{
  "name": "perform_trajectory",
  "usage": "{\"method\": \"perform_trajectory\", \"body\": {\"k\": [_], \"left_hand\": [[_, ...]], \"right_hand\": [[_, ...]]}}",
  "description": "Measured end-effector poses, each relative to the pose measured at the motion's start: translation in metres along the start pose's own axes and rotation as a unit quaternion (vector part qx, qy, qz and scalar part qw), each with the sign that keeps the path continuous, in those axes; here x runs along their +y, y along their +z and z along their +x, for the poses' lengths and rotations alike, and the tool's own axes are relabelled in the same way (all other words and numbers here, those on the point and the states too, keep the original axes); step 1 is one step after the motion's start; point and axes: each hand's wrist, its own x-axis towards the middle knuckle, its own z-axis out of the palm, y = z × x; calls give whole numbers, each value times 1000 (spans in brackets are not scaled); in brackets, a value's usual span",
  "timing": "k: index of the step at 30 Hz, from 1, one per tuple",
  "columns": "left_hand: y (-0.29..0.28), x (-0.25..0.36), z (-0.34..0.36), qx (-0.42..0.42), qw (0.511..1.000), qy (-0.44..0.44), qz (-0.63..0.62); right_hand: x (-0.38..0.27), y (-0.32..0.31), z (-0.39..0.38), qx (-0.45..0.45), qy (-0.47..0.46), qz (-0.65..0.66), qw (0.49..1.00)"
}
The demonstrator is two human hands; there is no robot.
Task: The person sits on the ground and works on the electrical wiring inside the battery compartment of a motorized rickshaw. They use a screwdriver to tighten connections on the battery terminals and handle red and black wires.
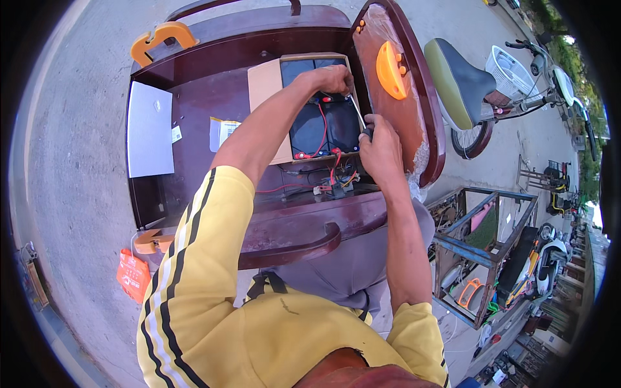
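Here gripping, with right hand (pixel 381 150), a seemingly light, stiff tool (pixel 357 110) by its handle (pixel 368 132), likely the surest hold, near right edge of cargo box (pixel 194 110); cannot tell grip of left hand (pixel 331 80).

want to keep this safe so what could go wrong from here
The screwdriver in the right hand might slip and jab the left hand, close to its tip, or short the dark batteries. The red wire across them could snag on the tool. The tangled wiring beside the cardboard box might get tugged.
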Motion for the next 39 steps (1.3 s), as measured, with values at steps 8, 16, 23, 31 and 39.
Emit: {"method": "perform_trajectory", "body": {"k": [8, 16, 23, 31, 39], "left_hand": [[14, -28, 19, 12, 999, 14, 29], [24, -47, 21, 30, 997, 57, -35], [28, -50, 21, 47, 996, 63, -31], [36, -60, 26, 81, 994, 76, 1], [38, -53, 20, 84, 993, 56, -53]], "right_hand": [[-3, 7, 37, 51, -98, -172, 979], [7, 17, 65, 22, -159, -190, 969], [9, 20, 72, -2, -152, -199, 968], [10, 21, 79, -23, -165, -228, 959], [11, 22, 97, -37, -215, -266, 939]]}}
